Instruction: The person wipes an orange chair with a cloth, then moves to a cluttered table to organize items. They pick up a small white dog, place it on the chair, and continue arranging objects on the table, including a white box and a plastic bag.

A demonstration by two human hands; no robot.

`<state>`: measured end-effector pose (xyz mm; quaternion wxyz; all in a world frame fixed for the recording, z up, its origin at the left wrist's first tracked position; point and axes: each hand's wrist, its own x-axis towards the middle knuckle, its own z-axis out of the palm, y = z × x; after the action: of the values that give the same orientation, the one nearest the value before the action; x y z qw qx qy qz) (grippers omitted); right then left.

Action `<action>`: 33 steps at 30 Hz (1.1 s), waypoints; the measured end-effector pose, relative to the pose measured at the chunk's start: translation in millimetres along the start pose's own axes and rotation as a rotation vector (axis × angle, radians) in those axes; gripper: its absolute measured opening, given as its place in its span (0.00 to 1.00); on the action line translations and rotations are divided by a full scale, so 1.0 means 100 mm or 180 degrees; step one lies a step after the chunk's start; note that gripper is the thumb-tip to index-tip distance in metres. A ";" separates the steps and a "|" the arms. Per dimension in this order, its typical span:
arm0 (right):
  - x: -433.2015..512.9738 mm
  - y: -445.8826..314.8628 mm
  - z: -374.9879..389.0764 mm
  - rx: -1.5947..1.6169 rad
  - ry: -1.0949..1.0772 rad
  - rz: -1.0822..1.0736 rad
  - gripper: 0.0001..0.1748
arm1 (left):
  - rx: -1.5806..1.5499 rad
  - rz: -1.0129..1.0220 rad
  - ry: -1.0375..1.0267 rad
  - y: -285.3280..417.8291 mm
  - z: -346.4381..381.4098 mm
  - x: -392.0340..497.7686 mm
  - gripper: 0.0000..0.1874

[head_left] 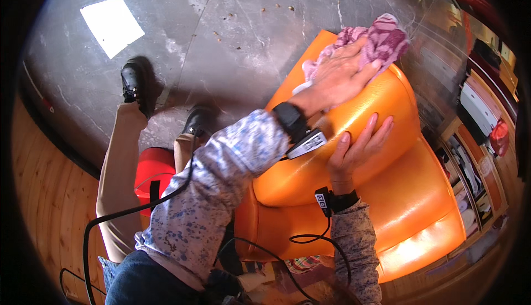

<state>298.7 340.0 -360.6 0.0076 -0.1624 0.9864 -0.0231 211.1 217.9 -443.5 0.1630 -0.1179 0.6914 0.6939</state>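
My left hand [342, 70] presses a pink and purple patterned cloth [386, 41] against the upper edge of an orange leather-like armchair [398, 172]. Part of the cloth bunches up beyond the fingers, and some shows under the palm. Lower down, my right hand [363, 147] lies on the chair's rounded padded part with its fingers spread and nothing held. Each wrist wears a black strap with a small labelled device; the left device [307, 144] and the right device [322, 202] have dark cables.
A red container-like object [155, 176] stands by my legs. Black shoes [135, 79] rest on the grey marbled floor [249, 56], where small crumbs lie scattered. A bright white patch [112, 27] shows there. Filled shelves [468, 176] line the right side. A black cable [137, 208] crosses my left sleeve.
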 end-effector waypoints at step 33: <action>0.02 -0.08 -0.12 0.0168 -0.0573 0.0061 0.35 | 0.0833 0.0285 -0.0325 -2.54 0.52 -0.22 0.26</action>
<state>299.4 332.3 -347.8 0.1007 -0.1540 0.9823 -0.0343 332.9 266.5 -667.8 0.1808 -0.0292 0.7714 0.6095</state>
